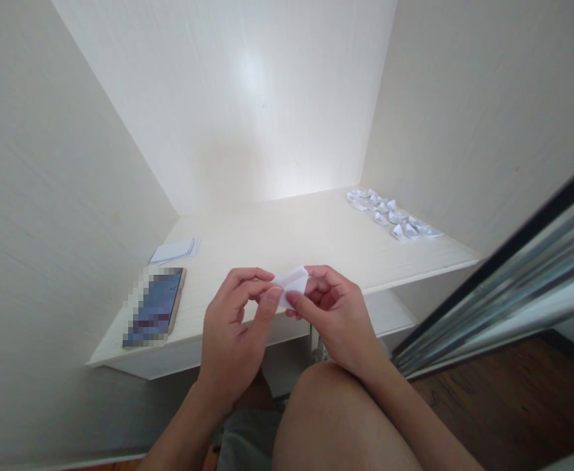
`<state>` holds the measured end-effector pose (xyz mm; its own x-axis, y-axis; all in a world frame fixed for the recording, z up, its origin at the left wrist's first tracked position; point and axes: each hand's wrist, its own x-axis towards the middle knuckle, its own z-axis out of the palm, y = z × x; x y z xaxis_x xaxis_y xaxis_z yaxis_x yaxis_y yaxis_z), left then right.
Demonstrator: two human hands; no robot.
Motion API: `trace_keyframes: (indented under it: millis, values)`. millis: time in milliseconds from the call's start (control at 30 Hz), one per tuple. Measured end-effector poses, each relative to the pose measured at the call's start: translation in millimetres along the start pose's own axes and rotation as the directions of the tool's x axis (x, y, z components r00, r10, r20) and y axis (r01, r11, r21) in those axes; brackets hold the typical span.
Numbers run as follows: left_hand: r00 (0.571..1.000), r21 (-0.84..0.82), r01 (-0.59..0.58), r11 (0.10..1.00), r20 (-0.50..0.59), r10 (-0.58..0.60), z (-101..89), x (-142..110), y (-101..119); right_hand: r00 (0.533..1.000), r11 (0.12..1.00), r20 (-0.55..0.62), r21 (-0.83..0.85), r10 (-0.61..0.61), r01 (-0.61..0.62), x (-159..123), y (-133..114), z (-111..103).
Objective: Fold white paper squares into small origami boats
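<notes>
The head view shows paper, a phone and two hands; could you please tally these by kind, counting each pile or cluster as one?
Hands: 2 (left hand, right hand)
Held paper: 1
Phone: 1
Sheet pile: 1
Folded-paper cluster: 1, pieces too small to count surely
Total: 6

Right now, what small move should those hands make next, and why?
Perhaps press the right thumb gently down on the folded paper to flatten it: that thumb lies across the paper, the right hand grips it, and the left hand pinches its other end.
</notes>
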<state>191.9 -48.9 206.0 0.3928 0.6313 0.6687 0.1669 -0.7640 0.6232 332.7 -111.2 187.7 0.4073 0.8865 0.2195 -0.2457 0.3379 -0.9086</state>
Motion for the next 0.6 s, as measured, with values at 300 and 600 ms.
trace_keyframes:
  millis: [300, 600]
  values:
    - [0.958, -0.238, 0.270, 0.933, 0.165, -0.235, -2.0, 2.4, 4.7, 1.000, 0.999, -0.010, -0.042, -0.013, 0.013, -1.2, 1.8, -1.4]
    - [0.898, -0.382, 0.439, 0.813, 0.208, -0.387, 5.6, -3.0, -3.5, 1.000, 0.996, 0.001, -0.083, 0.031, -0.030, 1.2, -1.5, -1.7]
